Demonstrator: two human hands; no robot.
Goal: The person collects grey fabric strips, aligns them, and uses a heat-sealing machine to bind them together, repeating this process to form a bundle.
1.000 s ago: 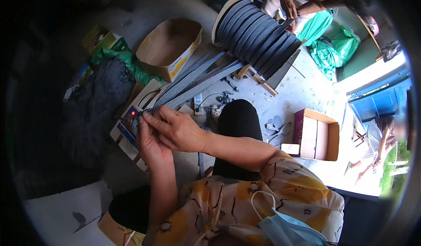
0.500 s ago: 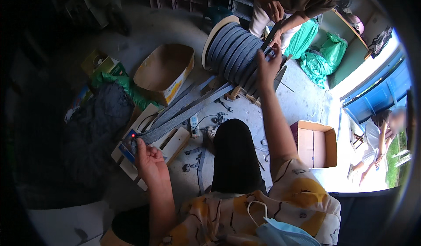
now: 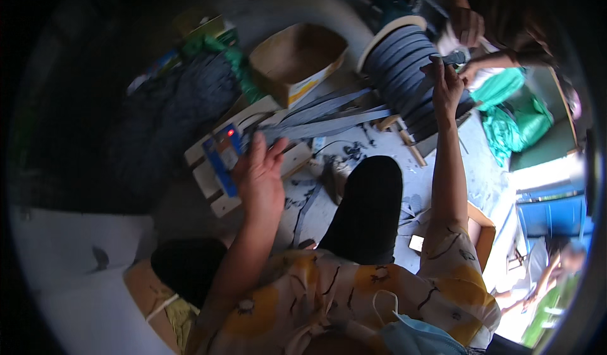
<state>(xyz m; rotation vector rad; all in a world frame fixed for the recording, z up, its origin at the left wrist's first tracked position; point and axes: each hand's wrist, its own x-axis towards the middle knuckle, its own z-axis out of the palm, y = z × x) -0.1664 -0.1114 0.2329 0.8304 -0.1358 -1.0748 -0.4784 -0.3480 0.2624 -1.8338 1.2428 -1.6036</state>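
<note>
My left hand (image 3: 260, 177) is open, fingers apart and empty, just above a small blue device (image 3: 222, 159) with a glowing red light on a pale slatted stand. Grey fabric straps (image 3: 329, 121) stretch from beside that device to a large spool (image 3: 404, 70) wound with the same grey strap. Stretched forward, my right hand (image 3: 446, 92) is at the spool's right side, slightly blurred. Its fingers look extended, next to a dark grey bundle (image 3: 454, 58) by a co-worker's hands. Whether they touch the bundle is unclear.
Left of the spool stands an open cardboard box (image 3: 297, 58). A dark grey fabric heap (image 3: 177, 96) lies beyond the stand. Green sacks (image 3: 518, 127) are at the right. Another carton (image 3: 480, 228) sits beside my right arm. Strap scraps and a cord lie on the floor.
My left hand has let go of the grey strap end and opened. My right hand is still by the spool, with its fingers closer together. The whole view has shifted, moving the scene rightward.
</note>
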